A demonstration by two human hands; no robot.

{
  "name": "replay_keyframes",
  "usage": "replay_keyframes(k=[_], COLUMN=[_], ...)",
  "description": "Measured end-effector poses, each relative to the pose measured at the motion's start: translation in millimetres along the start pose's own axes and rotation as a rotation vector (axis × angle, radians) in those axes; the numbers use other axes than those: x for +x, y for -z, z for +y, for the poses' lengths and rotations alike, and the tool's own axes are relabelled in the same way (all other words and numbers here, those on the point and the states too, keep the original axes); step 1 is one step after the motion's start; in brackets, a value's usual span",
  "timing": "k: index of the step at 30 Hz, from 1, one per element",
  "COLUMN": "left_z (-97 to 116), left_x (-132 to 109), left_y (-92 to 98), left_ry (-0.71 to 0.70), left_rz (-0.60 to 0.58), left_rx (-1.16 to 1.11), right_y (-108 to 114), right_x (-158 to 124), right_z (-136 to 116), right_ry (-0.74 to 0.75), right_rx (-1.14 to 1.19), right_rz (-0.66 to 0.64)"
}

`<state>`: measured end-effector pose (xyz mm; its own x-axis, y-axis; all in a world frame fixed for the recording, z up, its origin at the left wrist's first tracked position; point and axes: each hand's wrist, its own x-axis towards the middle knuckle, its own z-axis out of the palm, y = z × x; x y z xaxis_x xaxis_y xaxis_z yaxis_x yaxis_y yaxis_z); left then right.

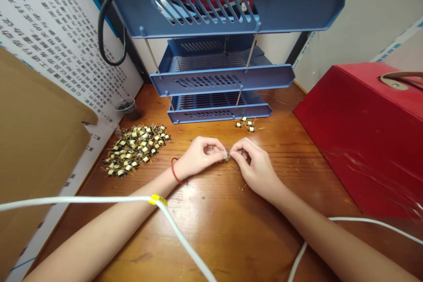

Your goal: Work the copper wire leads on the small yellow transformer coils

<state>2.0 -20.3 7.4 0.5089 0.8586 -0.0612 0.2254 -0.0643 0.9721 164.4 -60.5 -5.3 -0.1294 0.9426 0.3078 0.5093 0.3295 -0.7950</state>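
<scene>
Between my hands, over the middle of the wooden table, is a small component with thin wires hanging below it. My left hand, with a red band at the wrist, pinches it between thumb and index finger. My right hand has thumb and index finger pressed together close to the component's right side; what lies between those fingertips is too small to make out. A large pile of small yellow-and-black components with wires lies to the left. Several similar components sit beyond my right hand.
A blue three-tier rack stands at the back. A red case is at the right. A plastic cup with dark bits stands behind the pile. Cardboard is at the left. A white cable crosses above my left forearm.
</scene>
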Motion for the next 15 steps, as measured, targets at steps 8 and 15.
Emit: replay_keyframes(k=[8, 15], left_z=[1, 5], left_x=[-7, -9], left_y=[-14.5, -22.4], left_ry=[-0.001, 0.106], left_rz=[0.246, 0.33], left_rx=[0.054, -0.187], right_y=[-2, -2], right_x=[-2, -3], right_z=[-2, -4], right_ry=[0.031, 0.127], right_rx=[0.008, -0.001], right_rz=[0.078, 0.056])
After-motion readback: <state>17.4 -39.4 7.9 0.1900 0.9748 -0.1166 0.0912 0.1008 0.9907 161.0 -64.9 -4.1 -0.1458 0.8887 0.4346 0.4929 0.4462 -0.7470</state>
